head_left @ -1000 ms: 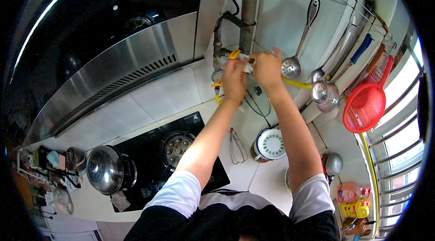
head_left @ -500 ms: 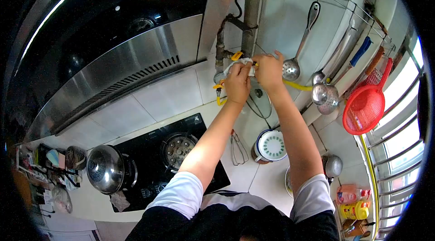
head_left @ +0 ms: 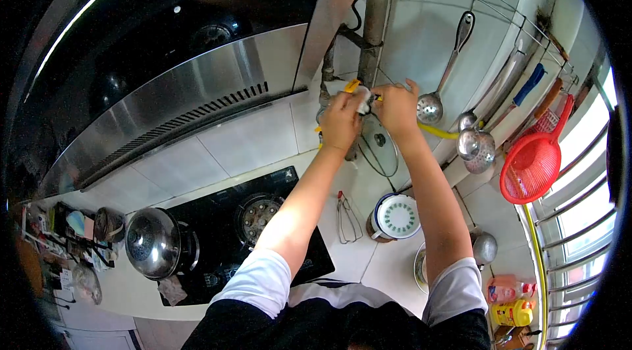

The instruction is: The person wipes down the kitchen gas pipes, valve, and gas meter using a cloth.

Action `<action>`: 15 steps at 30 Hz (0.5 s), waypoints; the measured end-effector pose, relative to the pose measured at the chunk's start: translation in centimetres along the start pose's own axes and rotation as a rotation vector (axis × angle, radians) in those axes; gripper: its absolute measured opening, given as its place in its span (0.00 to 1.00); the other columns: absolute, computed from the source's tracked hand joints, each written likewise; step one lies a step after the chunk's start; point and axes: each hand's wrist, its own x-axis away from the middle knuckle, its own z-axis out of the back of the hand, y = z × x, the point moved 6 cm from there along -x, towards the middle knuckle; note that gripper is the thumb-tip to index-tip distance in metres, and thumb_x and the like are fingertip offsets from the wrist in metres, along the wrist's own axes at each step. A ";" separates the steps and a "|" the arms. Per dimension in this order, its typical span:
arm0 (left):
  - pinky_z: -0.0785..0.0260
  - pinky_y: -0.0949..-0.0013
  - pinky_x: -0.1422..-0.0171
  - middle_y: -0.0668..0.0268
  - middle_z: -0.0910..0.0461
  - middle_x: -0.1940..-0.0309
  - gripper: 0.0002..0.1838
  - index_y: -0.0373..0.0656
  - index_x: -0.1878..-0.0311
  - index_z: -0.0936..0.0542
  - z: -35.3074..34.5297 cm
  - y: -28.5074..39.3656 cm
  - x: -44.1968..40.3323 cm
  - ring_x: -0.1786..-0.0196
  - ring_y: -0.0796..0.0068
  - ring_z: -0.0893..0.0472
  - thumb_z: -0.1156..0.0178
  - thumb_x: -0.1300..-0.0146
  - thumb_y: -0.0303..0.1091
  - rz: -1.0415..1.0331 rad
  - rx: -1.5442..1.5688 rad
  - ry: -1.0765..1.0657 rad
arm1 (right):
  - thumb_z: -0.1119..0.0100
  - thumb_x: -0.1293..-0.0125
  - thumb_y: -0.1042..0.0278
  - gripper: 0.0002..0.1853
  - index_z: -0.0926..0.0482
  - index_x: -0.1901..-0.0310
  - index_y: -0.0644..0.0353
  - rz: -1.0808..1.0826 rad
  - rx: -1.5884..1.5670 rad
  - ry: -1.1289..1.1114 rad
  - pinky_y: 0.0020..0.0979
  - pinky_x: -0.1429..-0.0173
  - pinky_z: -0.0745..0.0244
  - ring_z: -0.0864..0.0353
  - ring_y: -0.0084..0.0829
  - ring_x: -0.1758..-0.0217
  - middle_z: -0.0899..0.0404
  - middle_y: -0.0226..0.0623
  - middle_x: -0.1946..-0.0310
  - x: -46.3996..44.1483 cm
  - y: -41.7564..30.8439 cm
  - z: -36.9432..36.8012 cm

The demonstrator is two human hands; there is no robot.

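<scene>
My left hand (head_left: 341,123) is closed on a crumpled white cloth (head_left: 363,95), pressing it against the fittings on the gas pipe. Right beside it, my right hand (head_left: 396,110) pinches with thumb and forefinger at a small part with a bit of yellow; my fingers hide most of it. A yellow valve handle (head_left: 352,85) sticks up just above my left fingers. Behind the hands rises a grimy vertical pipe (head_left: 375,18). Below and between my forearms, a glass lid (head_left: 380,143) leans against the tiled wall.
The range hood (head_left: 197,97) hangs at upper left above a black gas stove (head_left: 306,245) with a lidded wok (head_left: 153,243). Ladles and a red strainer (head_left: 530,169) hang from a wire rack at right. A white enamel pot (head_left: 397,215) stands on the counter beside a wire whisk (head_left: 347,218).
The view has shifted slightly. The white cloth is bunched smaller between my hands, and my left hand has turned a little. Both hands stay at the pipe fittings.
</scene>
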 end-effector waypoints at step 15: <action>0.30 0.61 0.54 0.59 0.27 0.59 0.24 0.47 0.50 0.19 -0.1 -2.2 -0.5 0.56 0.56 0.25 0.44 0.52 0.16 0.200 0.009 0.140 | 0.34 0.51 0.72 0.10 0.15 0.63 0.52 -0.027 -0.003 0.042 0.46 0.34 0.43 0.20 0.35 0.58 0.17 0.38 0.69 0.4 -0.3 0.3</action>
